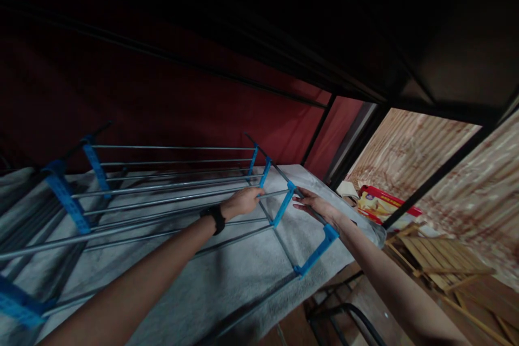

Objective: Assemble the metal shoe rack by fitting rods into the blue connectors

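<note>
A partly assembled rack (174,193) of thin metal tubes and blue plastic connectors lies on a grey-white padded surface. My left hand (242,201), with a dark band on its wrist, is closed around a metal tube near the rack's right end. To its right stands a blue connector (283,205) that joins this tube to a dark end pole (277,166). Loosely curled about that pole, between two blue connectors, is my right hand (318,206); its fingers point left, some slightly apart. The lower right corner holds another blue connector (320,248).
More loose metal tubes (30,227) lie at the left. Black bed-frame bars (433,177) and a dark overhead panel (259,16) enclose the space. Beyond them are a red and yellow box (383,206), a wooden folding rack (441,259) and a black metal chair frame (344,311).
</note>
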`<control>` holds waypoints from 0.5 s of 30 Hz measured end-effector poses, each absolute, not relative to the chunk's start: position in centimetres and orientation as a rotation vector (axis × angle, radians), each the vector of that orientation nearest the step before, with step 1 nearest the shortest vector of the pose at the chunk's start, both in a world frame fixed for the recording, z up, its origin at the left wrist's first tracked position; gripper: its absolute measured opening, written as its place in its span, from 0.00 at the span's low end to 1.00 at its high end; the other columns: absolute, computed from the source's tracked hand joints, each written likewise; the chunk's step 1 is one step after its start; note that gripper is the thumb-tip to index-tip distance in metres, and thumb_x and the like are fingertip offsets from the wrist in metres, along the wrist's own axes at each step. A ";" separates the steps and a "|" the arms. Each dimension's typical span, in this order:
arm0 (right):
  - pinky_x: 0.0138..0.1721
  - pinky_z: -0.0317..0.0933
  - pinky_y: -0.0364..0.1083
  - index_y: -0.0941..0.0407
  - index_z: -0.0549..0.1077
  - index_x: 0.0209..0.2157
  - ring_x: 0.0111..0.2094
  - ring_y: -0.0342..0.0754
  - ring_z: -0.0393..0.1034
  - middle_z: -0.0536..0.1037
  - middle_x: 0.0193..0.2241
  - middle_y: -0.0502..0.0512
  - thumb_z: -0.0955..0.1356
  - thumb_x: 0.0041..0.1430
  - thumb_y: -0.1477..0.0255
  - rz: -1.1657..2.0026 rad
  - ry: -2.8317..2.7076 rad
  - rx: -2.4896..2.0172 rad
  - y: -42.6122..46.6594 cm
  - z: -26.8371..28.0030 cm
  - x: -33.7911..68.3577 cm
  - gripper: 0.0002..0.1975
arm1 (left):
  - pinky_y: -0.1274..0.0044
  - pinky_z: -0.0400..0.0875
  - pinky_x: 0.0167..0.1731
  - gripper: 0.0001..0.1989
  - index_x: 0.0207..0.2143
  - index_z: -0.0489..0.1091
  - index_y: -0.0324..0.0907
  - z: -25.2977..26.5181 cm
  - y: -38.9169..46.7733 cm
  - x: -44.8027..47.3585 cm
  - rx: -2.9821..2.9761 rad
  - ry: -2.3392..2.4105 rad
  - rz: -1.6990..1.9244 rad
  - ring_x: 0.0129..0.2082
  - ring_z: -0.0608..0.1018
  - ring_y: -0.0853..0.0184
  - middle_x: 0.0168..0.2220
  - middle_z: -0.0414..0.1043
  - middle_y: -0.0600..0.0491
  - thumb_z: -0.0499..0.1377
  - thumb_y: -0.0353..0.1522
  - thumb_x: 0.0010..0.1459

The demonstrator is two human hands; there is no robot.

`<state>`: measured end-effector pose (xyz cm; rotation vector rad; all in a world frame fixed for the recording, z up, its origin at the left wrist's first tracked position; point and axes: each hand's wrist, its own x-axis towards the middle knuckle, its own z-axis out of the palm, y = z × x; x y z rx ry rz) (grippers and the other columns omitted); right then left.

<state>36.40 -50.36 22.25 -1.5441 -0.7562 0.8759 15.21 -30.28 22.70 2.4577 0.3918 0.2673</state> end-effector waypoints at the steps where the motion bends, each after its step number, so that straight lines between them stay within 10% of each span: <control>1: 0.62 0.66 0.56 0.49 0.75 0.55 0.58 0.52 0.69 0.69 0.65 0.54 0.73 0.45 0.74 0.873 -0.754 -1.549 -50.3 22.2 36.4 0.32 | 0.68 0.70 0.55 0.20 0.53 0.75 0.38 22.5 -30.3 15.1 2.450 0.389 0.266 0.52 0.78 0.55 0.53 0.79 0.43 0.54 0.25 0.60; 15: 0.63 0.63 0.58 0.49 0.75 0.55 0.61 0.55 0.66 0.74 0.61 0.55 0.71 0.41 0.72 0.856 -0.753 -1.605 -49.4 21.4 36.7 0.34 | 0.66 0.69 0.59 0.21 0.56 0.74 0.39 22.7 -30.8 14.4 2.499 0.398 0.286 0.57 0.77 0.52 0.57 0.76 0.42 0.53 0.26 0.62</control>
